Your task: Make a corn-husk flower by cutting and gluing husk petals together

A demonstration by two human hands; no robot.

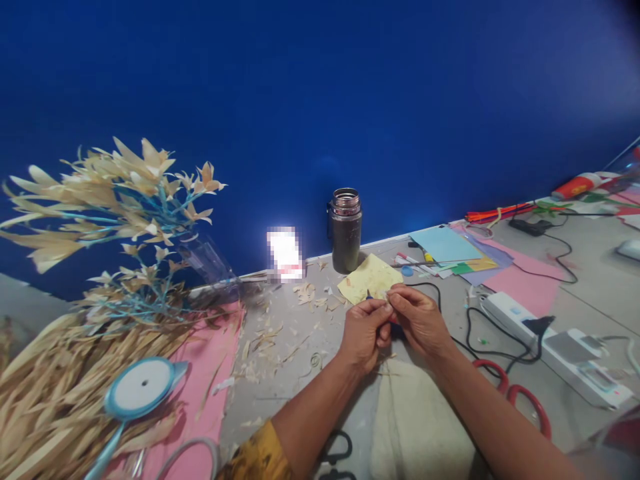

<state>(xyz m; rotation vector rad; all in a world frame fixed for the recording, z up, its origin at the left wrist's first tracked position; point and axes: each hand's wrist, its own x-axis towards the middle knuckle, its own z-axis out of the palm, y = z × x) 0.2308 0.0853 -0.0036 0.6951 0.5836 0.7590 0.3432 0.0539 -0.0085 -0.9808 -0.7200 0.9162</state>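
My left hand [367, 330] and my right hand [417, 319] meet over the table, fingertips pinched together. A small pale bit shows between the fingertips, too small to name. A dark pointed tip sticks up beside my left fingers, and a little red shows beneath the hands; the rest is hidden by the fingers. Just behind them lies a sheet of yellow paper [364, 277] with scraps on it. A pale folded cloth [417, 420] is below my wrists. Red-handled scissors [533, 397] lie by my right forearm, with black scissor handles [340, 445] near my left forearm.
Behind the paper stands an open dark flask [346, 233]. Dried husks [55, 373], a roll of blue-edged tape [141, 388] and husk flowers [150, 193] fill the left. A power strip [555, 347], cables and coloured paper [445, 245] lie right. Husk scraps [267, 337] litter the table.
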